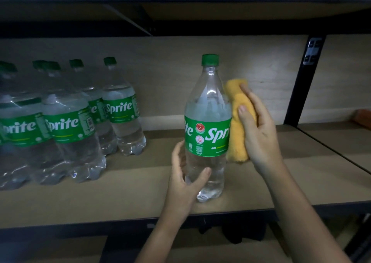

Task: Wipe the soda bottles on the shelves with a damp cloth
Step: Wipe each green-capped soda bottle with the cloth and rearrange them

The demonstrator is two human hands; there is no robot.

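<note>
A clear Sprite bottle [207, 126] with a green cap and green label stands upright near the front of the wooden shelf [128, 192]. My left hand [185, 179] grips its lower body, thumb across the front. My right hand [258, 130] holds a folded yellow cloth [236, 122] pressed against the bottle's right side, from the shoulder down to below the label. Several more Sprite bottles [66, 122] stand grouped at the left of the shelf, partly cut off by the frame edge.
A black metal upright [301, 82] divides this bay from the shelf bay at the right, where an orange object [362, 119] shows at the frame edge. Another shelf [180, 11] hangs overhead. A lower shelf lies below in shadow.
</note>
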